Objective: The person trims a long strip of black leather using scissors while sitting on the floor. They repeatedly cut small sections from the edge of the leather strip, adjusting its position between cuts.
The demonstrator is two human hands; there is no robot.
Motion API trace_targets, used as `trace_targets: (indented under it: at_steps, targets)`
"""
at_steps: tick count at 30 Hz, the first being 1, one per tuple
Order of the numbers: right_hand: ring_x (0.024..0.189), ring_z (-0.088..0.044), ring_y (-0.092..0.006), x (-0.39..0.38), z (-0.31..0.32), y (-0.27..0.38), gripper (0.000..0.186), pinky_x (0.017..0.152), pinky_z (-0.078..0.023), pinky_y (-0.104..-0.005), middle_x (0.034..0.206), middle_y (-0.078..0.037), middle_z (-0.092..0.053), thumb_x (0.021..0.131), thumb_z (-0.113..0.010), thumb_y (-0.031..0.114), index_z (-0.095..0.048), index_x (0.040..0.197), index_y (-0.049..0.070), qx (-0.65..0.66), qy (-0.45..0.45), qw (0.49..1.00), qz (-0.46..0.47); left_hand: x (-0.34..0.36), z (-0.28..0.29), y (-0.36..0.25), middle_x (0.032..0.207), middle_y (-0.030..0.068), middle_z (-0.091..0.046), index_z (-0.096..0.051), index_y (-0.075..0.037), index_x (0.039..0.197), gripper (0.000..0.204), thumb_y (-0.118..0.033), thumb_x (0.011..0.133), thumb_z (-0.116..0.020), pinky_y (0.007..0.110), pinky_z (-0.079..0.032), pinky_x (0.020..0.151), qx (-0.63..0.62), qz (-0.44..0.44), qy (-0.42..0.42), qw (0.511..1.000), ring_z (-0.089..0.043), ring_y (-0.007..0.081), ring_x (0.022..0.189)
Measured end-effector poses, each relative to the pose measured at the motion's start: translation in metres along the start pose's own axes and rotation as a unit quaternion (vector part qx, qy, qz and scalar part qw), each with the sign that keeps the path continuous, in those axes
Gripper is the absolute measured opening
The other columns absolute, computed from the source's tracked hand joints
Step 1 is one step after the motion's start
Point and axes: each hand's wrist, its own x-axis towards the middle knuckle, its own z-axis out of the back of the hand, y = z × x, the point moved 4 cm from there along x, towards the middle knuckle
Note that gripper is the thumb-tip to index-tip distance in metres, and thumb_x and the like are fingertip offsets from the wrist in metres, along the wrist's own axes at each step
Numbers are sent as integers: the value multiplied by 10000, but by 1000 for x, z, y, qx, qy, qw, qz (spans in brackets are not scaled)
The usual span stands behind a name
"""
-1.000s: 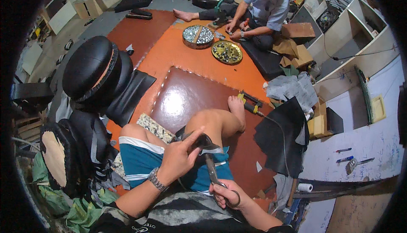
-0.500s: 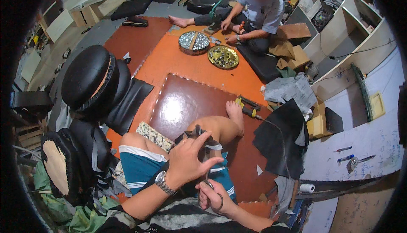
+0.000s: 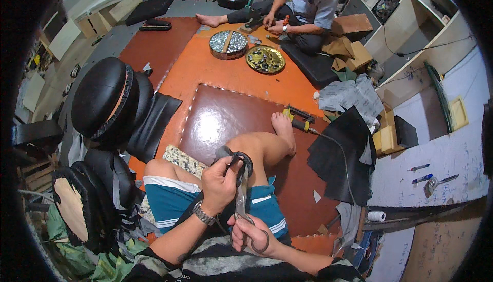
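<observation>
In front of my lap, my left hand [image 3: 220, 185] is closed, its fingers pinching a piece of black leather-like material [image 3: 247, 165] that curls up near my knee. My right hand [image 3: 251, 237] is wrapped round the handles of large metal scissors [image 3: 241, 204]. The blades point up toward the material beside my left fingers. Whether they touch it I cannot tell. A patterned foam block [image 3: 179, 160] lies by my bent leg.
Black round cushions [image 3: 102, 94] are stacked on the left. Ahead, a person [image 3: 308, 4] sits by a tin of metal pieces [image 3: 228, 43] and a gold tray [image 3: 265, 59]. A corded yellow-and-black tool [image 3: 300, 120] lies by my foot, near black sheets [image 3: 341, 158].
My left hand has gone from spread fingers to a pinch on the black material. The scissors have risen into view, their blades now beside that hand. The view has shifted slightly.
</observation>
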Motion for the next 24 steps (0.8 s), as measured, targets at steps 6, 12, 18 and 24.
trace_targets:
  at_steps: [6,12,18,24]
  targets:
    - [638,-505,-159,6,-5,-6,310,579,-473,-337,743,-32,-472,1098,-530,272,-538,1210,-17,21,-42,998,31,-5,1,0,784,147,-750,-761,16,1012,94,-53,975,-710,319,-533,610,9,-51,5,999,-710,173,673]
    - [531,-459,-123,-10,-2,2,279,482,-422,-305,673,1,-445,1103,-546,283,-567,1135,7,-36,-72,997,-2,-14,7,3,799,154,-753,-754,17,998,75,-38,966,-714,322,-537,609,17,-60,26,998,-724,201,670]
    - [518,-455,-113,-41,12,13,267,474,-405,-289,667,9,-462,1104,-549,293,-581,1096,28,-95,-66,991,-69,-27,9,-1,755,133,-740,-769,-10,997,71,-39,961,-715,318,-529,598,22,-70,58,996,-717,204,648]
    - [548,-480,-116,-75,38,21,356,505,-394,-279,652,15,-460,1081,-574,376,-592,1139,26,-26,-30,986,-162,-54,20,-3,797,88,-771,-801,-80,1048,257,26,824,-731,360,-538,637,90,-135,134,978,-714,258,663]
